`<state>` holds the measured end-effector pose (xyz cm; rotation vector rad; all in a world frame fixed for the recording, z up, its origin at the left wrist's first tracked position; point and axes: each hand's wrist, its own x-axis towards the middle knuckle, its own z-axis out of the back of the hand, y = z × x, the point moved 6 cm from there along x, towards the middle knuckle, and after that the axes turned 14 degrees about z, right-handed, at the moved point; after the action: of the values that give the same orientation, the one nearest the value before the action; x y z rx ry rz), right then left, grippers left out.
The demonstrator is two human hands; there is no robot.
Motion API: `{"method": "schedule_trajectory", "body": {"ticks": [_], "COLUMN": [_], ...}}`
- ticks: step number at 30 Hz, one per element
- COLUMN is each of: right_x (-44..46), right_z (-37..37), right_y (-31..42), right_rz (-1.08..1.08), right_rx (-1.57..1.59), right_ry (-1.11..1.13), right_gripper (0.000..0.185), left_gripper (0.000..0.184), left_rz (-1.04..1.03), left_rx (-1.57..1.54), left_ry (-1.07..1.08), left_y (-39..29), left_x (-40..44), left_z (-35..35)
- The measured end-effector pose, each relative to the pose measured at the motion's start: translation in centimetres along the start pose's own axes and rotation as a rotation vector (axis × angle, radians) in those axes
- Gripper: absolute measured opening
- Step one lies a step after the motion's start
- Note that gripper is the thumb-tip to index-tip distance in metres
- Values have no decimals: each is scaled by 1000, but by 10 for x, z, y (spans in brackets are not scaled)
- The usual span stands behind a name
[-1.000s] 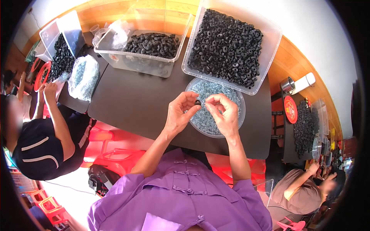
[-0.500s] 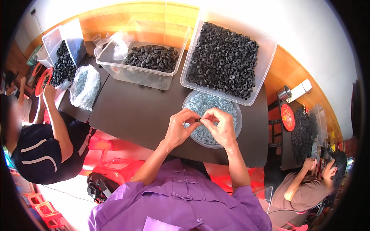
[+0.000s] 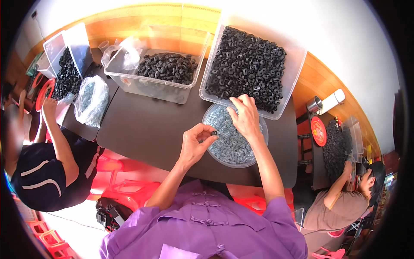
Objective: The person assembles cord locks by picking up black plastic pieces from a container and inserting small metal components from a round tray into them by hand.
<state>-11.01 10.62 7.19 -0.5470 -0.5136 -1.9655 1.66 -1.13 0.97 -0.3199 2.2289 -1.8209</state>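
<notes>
My left hand (image 3: 195, 146) pinches a small black ring-shaped plastic part (image 3: 214, 133) between thumb and fingertips, at the left rim of the round tub. Just above that tub is my right hand (image 3: 248, 118), its thumb and forefinger apart and nothing visible between them. Its fingertips come close to the near edge of a large clear bin (image 3: 297, 77), which holds a heap of black ring-shaped parts (image 3: 246, 64). Many small clear, bluish pieces (image 3: 233, 142) fill the round tub (image 3: 264, 149).
A second clear bin (image 3: 166, 94) holds dark, elongated parts (image 3: 168, 67). Left of it stand a plastic bag of bluish pieces (image 3: 92, 101) and a tipped bin (image 3: 79, 47) spilling black parts. Co-workers sit at the left (image 3: 43, 172) and right (image 3: 336, 207). Red stools (image 3: 129, 192) stand below the dark table (image 3: 138, 129).
My hands have separated. The right moved up toward the large bin's near edge and its fingers parted; the left stayed near the tub, keeping the black part.
</notes>
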Motion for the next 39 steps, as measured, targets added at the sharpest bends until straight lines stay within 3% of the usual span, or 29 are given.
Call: {"method": "schedule_trajectory", "body": {"ticks": [10,25,39], "right_x": [2,9,19], "right_z": [-12,-16,-15], "right_y": [0,-7,-2], "right_rz": [108,65,126], "right_rx": [-82,49,171], "right_ry": [-76,-7,-72], "right_gripper": [21,34,20], "left_gripper": [15,14,13], "left_rz": [43,55,84], "left_rx": [2,11,49], "left_ry": [-14,-8,4], "left_y": [7,8,6], "left_x": [-3,-5,-5], "left_z": [8,9,8]}}
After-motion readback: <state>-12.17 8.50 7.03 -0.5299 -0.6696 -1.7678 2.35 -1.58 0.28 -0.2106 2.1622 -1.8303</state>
